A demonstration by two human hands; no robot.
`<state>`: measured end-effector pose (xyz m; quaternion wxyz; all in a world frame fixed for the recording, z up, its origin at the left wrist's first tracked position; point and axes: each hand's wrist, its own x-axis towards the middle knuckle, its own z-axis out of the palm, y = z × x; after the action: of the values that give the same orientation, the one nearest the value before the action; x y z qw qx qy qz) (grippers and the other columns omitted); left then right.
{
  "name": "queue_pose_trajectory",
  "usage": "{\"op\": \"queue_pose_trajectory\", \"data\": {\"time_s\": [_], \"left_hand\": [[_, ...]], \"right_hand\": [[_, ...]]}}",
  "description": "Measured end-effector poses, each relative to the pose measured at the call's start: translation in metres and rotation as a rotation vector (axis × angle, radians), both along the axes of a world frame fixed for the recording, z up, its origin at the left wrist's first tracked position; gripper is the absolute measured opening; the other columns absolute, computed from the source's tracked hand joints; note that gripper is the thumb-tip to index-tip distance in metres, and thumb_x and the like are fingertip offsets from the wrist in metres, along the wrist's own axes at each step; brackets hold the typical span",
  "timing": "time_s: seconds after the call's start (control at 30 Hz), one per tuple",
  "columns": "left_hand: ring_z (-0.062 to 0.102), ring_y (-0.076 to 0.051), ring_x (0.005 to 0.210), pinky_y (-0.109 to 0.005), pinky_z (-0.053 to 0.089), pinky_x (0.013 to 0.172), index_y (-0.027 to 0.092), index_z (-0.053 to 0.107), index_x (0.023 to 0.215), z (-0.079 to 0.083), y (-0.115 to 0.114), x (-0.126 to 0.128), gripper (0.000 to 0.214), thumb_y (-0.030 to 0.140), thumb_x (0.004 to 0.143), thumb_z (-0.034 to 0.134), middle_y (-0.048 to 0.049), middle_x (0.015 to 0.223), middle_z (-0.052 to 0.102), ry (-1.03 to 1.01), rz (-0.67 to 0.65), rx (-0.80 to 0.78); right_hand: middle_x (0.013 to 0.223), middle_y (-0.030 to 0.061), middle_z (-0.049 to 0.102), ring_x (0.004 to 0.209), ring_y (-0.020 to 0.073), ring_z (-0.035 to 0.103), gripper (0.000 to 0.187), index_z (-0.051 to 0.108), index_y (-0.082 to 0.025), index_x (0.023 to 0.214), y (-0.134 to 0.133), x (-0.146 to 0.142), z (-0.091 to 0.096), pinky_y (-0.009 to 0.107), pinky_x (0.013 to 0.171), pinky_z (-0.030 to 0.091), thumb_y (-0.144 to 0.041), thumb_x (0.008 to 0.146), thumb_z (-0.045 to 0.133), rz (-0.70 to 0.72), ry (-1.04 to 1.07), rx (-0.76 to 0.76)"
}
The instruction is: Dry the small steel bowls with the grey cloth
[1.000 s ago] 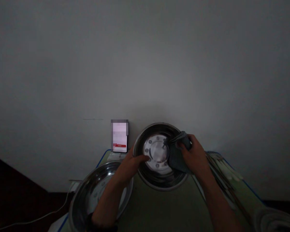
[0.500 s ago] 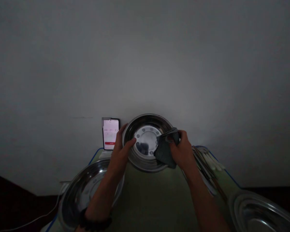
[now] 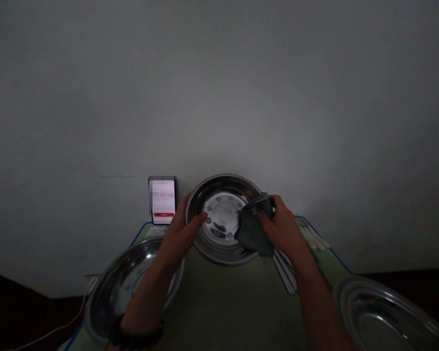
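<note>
A shiny metal bowl is held up above the table, its inside facing me. My left hand grips its left side, the thumb over the rim on the inside and the fingers behind. On the right, my right hand is closed on a dark grey cloth draped over the bowl's right rim and inner wall. Part of that rim is hidden under the cloth.
Beneath my left forearm stands a larger metal basin; another basin is at the lower right. A phone showing a timer leans near the wall. Cutlery and white-handled utensils lie on the green table.
My view has shifted a little, so the phone and basins appear further left. Both hands keep their hold on the bowl and the cloth, with the bowl slightly lower in view.
</note>
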<state>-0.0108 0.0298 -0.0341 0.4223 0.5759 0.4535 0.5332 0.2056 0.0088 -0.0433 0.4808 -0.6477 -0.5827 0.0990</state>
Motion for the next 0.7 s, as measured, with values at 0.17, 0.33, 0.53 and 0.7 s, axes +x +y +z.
{"op": "queue_pose_trajectory", "data": {"time_s": [0.17,0.33,0.53,0.7], "left_hand": [[0.055,-0.027,0.121,-0.042,0.038,0.106,0.026,0.051,0.127,0.0015,0.0009,-0.0032,0.052,0.034,0.078,0.066,-0.0052,0.129,0.062,0.012,0.001,-0.004],[0.058,-0.026,0.116,-0.04,0.042,0.103,0.025,0.052,0.125,0.0049,-0.0013,-0.0029,0.05,0.032,0.077,0.065,-0.0041,0.123,0.066,0.024,-0.002,-0.004],[0.06,-0.026,0.113,-0.04,0.044,0.1,0.025,0.053,0.124,0.0051,-0.0014,-0.0016,0.048,0.031,0.077,0.064,-0.0048,0.12,0.067,0.05,0.002,0.003],[0.059,-0.026,0.115,-0.041,0.041,0.102,0.024,0.053,0.123,0.0047,-0.0008,-0.0024,0.048,0.032,0.077,0.064,-0.0054,0.122,0.065,0.056,0.006,0.005]], "right_hand": [[0.09,0.0071,0.067,0.079,0.0231,0.062,0.021,0.052,-0.021,0.097,0.0008,-0.0013,-0.0024,0.034,0.071,0.045,-0.034,0.081,0.049,0.021,-0.034,-0.014],[0.088,0.0068,0.066,0.08,0.0232,0.061,0.021,0.052,-0.02,0.097,0.0032,-0.0005,-0.0045,0.034,0.07,0.044,-0.034,0.081,0.05,0.03,-0.041,-0.007],[0.086,0.0054,0.066,0.077,0.0221,0.061,0.019,0.053,-0.021,0.095,0.003,0.0003,-0.0042,0.033,0.07,0.044,-0.032,0.08,0.05,0.029,-0.044,0.015],[0.085,0.0046,0.065,0.075,0.0216,0.059,0.017,0.051,-0.022,0.094,0.0033,-0.0009,-0.0045,0.033,0.069,0.043,-0.032,0.08,0.049,0.025,-0.041,0.008]]}}
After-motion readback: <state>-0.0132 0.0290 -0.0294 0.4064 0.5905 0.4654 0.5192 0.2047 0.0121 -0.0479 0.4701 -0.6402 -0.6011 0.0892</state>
